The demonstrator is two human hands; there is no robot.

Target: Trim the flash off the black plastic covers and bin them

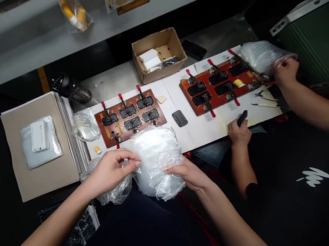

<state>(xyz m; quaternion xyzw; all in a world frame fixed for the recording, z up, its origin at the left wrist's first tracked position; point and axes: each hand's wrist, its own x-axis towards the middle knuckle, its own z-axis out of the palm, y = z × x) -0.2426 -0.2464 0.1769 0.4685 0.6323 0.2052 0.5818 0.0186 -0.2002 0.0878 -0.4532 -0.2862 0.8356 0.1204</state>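
Observation:
A thick stack of transparent plastic bags (pixel 155 150) is held up at the table's front edge. My right hand (pixel 189 173) grips the stack from its lower right side, with the thumb over the front. On the left edge of the stack, my left hand (pixel 118 167) pinches at the plastic with thumb and fingertips. More crumpled plastic bags (pixel 117 190) lie below my left wrist. Just behind the stack sits a brown fixture board (pixel 119 136) with red-handled toggle clamps and several black phone-sized parts.
A co-worker's hand (pixel 239 133) holds a black tool beside a second fixture board (pixel 218 88); the other touches a bag pile (pixel 263 54). An open cardboard box (pixel 162 72) stands behind. At left are a cardboard stack (pixel 47 177) and a bottle (pixel 81 93); a black plate (pixel 179 118) lies mid-table.

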